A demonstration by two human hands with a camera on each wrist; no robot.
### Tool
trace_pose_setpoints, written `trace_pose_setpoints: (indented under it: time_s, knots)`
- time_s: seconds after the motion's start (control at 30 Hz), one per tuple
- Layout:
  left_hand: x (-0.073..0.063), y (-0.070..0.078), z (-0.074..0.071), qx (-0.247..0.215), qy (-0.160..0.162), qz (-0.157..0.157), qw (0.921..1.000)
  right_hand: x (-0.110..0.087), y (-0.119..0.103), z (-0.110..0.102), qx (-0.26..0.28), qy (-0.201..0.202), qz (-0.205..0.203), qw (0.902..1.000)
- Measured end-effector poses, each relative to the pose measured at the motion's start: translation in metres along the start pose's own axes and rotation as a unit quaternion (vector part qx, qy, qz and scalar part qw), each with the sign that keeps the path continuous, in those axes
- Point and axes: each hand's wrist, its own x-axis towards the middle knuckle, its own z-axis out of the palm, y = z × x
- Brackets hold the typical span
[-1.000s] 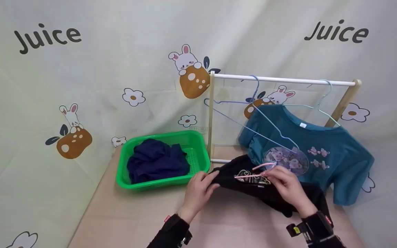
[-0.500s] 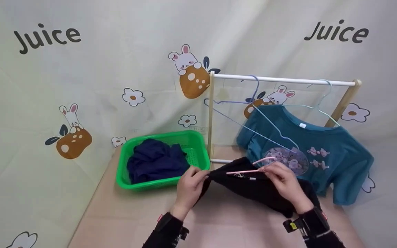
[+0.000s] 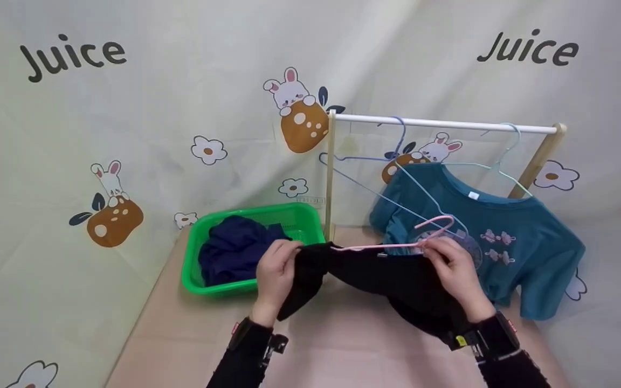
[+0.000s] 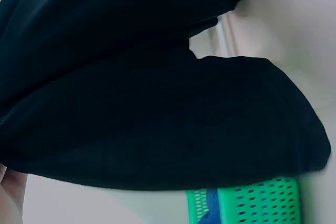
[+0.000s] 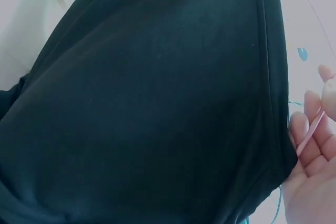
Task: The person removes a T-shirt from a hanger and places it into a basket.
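Note:
A black shirt (image 3: 380, 275) hangs between the two hands over the table, its neckline along the top edge. My left hand (image 3: 277, 272) pinches the shirt near its left shoulder. In my right hand (image 3: 453, 269) is the neck of a pink clothes hanger (image 3: 380, 246), its hook standing up above the fingers. One arm of the hanger runs left along the neckline, its end inside the shirt. The black cloth (image 4: 157, 119) fills most of the left wrist view. In the right wrist view the fingers (image 5: 315, 150) curl around the pink hanger beside the neckline.
A green basket (image 3: 197, 288) with dark blue clothing (image 3: 243, 250) stands on the table (image 3: 165, 334) at the left. Behind the hands, a rack (image 3: 445, 124) carries a bare blue hanger (image 3: 399, 140) and a teal shirt (image 3: 537, 231) on a light green hanger (image 3: 499, 161).
My left hand has moved left and up with the shirt's shoulder, stretching the neckline. The pink hanger has risen, and the shirt's printed front has gone out of sight.

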Motion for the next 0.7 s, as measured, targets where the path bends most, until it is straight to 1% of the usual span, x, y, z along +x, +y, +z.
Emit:
trace_pose_setpoints:
  time_s: [0.2, 0.27, 0.37, 0.47, 0.53, 0.7]
  knots:
    - [0.021, 0.004, -0.013, -0.016, 0.019, -0.009, 0.9996, 0.001, 0.018, 0.004, -0.001, 0.005, 0.046, 0.9990]
    - [0.027, 0.005, -0.016, -0.018, 0.021, -0.007, 0.9996, 0.002, 0.020, 0.003, -0.004, 0.008, 0.061, 0.9981]
    - [0.034, 0.007, -0.020, -0.016, 0.024, -0.004, 0.9996, 0.002, 0.020, 0.003, -0.005, 0.009, 0.073, 0.9973]
    - [0.036, 0.006, -0.023, -0.013, 0.028, -0.006, 0.9995, 0.002, 0.019, 0.004, -0.002, 0.009, 0.072, 0.9974]
    - [0.036, 0.005, -0.024, -0.014, 0.031, -0.014, 0.9993, 0.002, 0.019, 0.006, 0.000, 0.012, 0.072, 0.9974]
    - [0.033, 0.003, -0.025, -0.013, 0.039, -0.054, 0.9977, 0.000, 0.021, 0.010, -0.003, 0.030, 0.077, 0.9966]
